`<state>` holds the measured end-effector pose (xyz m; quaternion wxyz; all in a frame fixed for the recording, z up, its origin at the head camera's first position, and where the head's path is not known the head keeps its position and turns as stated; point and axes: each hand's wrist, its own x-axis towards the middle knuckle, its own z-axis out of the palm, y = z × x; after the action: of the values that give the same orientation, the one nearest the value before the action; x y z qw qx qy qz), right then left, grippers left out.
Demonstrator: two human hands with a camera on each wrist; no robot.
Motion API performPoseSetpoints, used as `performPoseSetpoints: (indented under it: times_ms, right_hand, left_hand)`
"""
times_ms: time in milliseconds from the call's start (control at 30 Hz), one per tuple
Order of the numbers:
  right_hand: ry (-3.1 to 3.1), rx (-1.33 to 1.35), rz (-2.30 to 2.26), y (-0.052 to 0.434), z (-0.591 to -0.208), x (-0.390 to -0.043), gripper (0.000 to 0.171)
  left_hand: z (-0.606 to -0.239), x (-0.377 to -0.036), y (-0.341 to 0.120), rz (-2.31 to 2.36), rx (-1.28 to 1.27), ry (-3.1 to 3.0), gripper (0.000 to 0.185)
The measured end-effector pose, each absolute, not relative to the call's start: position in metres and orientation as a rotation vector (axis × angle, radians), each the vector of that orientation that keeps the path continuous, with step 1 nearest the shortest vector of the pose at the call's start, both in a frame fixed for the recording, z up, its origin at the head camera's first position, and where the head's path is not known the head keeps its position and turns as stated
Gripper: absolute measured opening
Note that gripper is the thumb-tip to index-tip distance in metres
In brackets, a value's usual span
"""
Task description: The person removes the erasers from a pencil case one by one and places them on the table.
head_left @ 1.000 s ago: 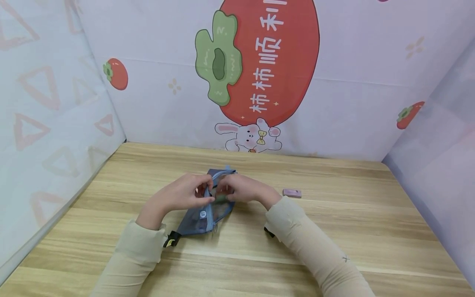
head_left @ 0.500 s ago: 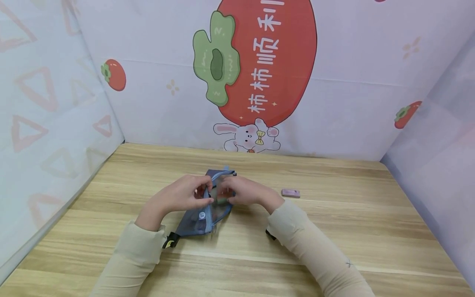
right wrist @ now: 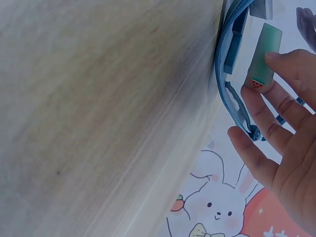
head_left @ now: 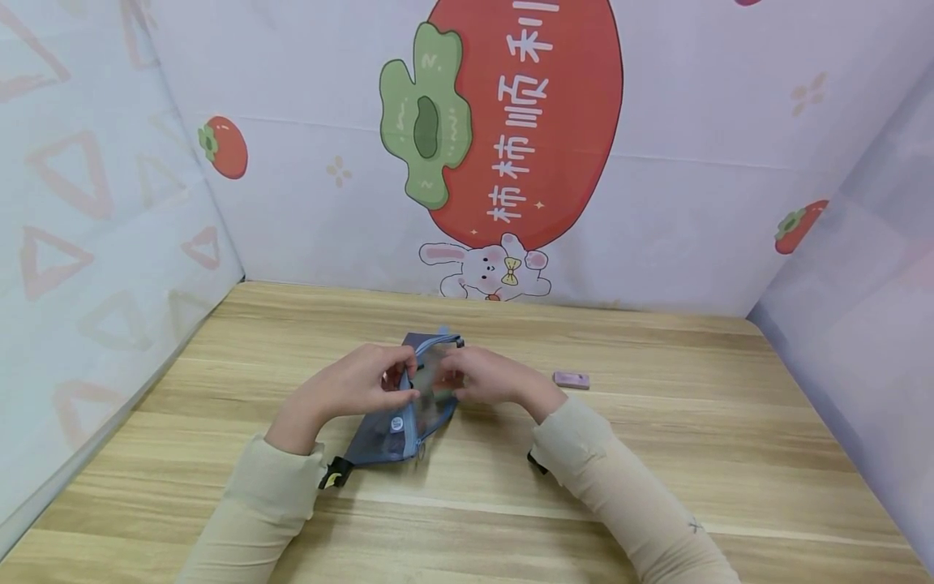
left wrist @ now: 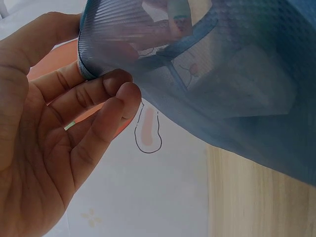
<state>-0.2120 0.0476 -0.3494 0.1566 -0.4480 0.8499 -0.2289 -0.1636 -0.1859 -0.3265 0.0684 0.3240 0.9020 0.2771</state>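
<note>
On the table (head_left: 657, 454), mid-front: a blue mesh pouch (head_left: 397, 430) lies between both hands, its far end lifted, its zip mouth open.
Hidden: in the head view the hands cover the pouch's upper half, and what the right fingers carry cannot be seen there; the left wrist view shows pale flat shapes through the mesh (left wrist: 237, 74), too blurred to name.
Cut off: the right wrist view shows only the fingers and part of the palm; the pouch's blue zip edge (right wrist: 228, 94) runs out of the top of the frame.
Hard to tell: whether the small green eraser (right wrist: 264, 57) is already inside the mouth or just at it.
Change: compared with half a second ago, the green patch seen between the hands no longer shows in the head view; the hands and pouch lie almost where they were.
Left hand (head_left: 357, 381): thumb and curled fingers (left wrist: 106, 94) pinch the pouch's rim, holding it up and apart.
Right hand (head_left: 485, 377): fingers nearly straight, the fingertips (right wrist: 256, 91) pinching the eraser's lower end beside the zip.
Aside: a small pink block (head_left: 571, 380) lies on the wood to the right, apart from the hands.
</note>
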Motion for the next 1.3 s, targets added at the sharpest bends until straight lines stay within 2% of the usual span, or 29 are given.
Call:
performPoseSetpoints:
  times_ms: [1300]
  right_hand:
    - [2.502,-1.154,-0.757,0.082,-0.35,-0.201,0.027]
  left_hand:
    - [-0.331,-0.166,-0.186,0.841,0.988,2.706,0.016]
